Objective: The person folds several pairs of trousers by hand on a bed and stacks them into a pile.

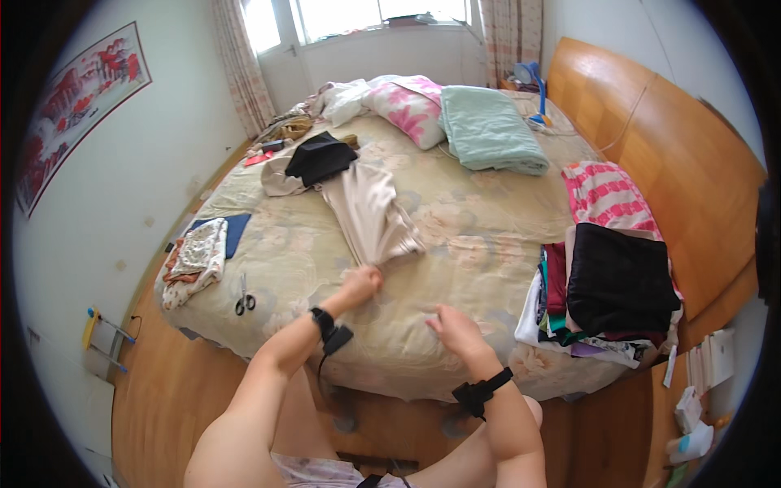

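Note:
My left hand (362,285) is closed on the near end of a beige satiny garment (372,210), which stretches away over the bed. My right hand (454,329) is above the bedspread to the right, fingers partly curled, touching no garment; it looks slightly blurred. A folded black cloth (321,158) lies over the far part of the beige garment. On the right edge of the bed is a stack of folded clothes, topped by a black garment (619,277). Scissors with black handles (245,303) lie on the left side of the bed.
Folded patterned cloths (201,256) lie at the bed's left edge. Farther back are a pale green folded blanket (488,131), a pink-and-white pillow (406,110) and a blue lamp (540,97). A pink-and-white cloth (610,195) lies beside the wooden headboard (665,140).

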{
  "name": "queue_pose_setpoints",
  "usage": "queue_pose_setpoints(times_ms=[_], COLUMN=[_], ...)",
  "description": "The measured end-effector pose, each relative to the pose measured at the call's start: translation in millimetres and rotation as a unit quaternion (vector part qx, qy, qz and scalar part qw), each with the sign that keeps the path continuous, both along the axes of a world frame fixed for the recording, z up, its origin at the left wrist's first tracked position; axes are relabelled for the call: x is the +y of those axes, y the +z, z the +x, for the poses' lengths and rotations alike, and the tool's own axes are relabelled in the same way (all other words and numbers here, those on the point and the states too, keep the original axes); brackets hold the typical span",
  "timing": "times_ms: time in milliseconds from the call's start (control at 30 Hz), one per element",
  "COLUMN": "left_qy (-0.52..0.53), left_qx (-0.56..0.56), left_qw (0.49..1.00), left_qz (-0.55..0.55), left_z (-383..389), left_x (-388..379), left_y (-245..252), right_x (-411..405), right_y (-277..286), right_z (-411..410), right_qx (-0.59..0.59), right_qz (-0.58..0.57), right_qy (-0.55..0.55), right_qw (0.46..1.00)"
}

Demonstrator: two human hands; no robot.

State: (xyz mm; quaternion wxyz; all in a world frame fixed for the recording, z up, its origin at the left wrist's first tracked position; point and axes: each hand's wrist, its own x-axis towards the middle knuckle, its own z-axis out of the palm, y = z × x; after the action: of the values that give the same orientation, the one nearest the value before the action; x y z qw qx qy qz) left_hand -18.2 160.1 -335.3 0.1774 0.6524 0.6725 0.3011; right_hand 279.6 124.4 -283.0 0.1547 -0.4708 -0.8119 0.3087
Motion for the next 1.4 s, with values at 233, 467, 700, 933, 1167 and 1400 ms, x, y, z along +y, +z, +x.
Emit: queue_pose_setpoints(times_ms=[233, 467, 700, 933, 1167, 1400], left_qy=[-0.491, -0.433, -0.37, -0.041, 0.019, 0.001], left_qx=[-0.278, -0.34, -0.258, -0.222, -0.218, -0.287], left_qw=[0.755, 0.815, 0.887, 0.972, 0.963, 0.948], left_qz=[-0.334, -0.183, -0.098, 0.073, 0.158, 0.137], left_z=[120.8, 137.2, 120.9, 100.6, 96.4, 128.3], left_x=[-215.1, -245.1, -282.9, -303.6, -246.3, -247.8], left_y=[94.0, 130.7, 144.8, 110.3, 19.9, 40.9], right_x=[-0.6, -46.1, -53.2, 8.1, -42.3, -155.7], right_y=[-9.5, -1.7, 3.6, -9.6, -21.7, 41.3], right_z=[-6.1, -32.9, -39.3, 25.4, 31.8, 19.3], right_qx=[0.001, 0.041, 0.048, 0.679, 0.251, -0.009], right_qz=[0.075, -0.039, -0.224, -0.254, 0.068, 0.205], right_qy=[-0.048, 0.049, 0.113, -0.066, -0.067, 0.072], right_qw=[0.996, 0.997, 0.967, 0.685, 0.963, 0.976])
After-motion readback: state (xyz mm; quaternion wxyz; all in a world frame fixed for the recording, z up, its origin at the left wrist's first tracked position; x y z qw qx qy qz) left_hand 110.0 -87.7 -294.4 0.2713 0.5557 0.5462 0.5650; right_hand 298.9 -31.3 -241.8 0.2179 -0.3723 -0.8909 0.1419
